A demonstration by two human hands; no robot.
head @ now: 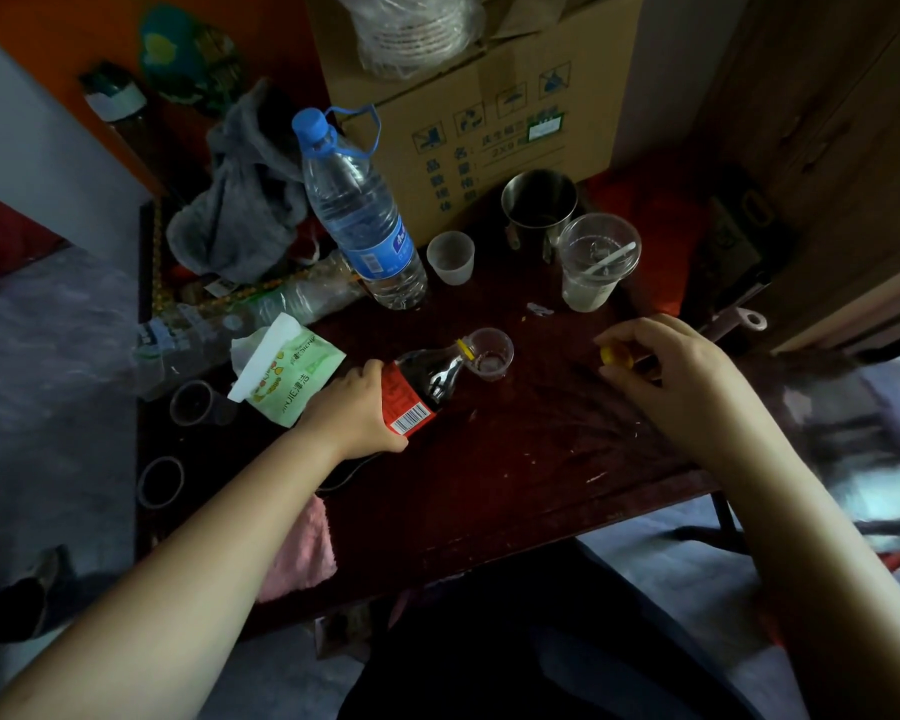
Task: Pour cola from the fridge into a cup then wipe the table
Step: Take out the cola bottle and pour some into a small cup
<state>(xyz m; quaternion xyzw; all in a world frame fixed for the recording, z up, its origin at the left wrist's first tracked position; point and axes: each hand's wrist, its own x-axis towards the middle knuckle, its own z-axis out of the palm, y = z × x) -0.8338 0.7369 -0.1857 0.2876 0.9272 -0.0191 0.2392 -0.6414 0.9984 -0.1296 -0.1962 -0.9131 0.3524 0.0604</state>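
- The left hand (354,407), at centre frame, grips the cola bottle (427,381) around its red label, where a white barcode shows beside the thumb; the other print is too small to read.
- The bottle is tipped, its open mouth over the rim of a small clear cup (489,356) with a little dark liquid at the bottom.
- The right hand (666,371), right of centre, pinches a yellow cap (617,357).
- Both hands are above the dark red table (515,459).
- Left of the bottle lies a green-and-white packet (287,374) with Chinese print.
- Above stands a water bottle (359,215) with a blue label, illegible.
- A cardboard box (489,111) at the top carries handling symbols and Chinese characters.
- A pink cloth (302,548) hangs at the table's lower-left edge.
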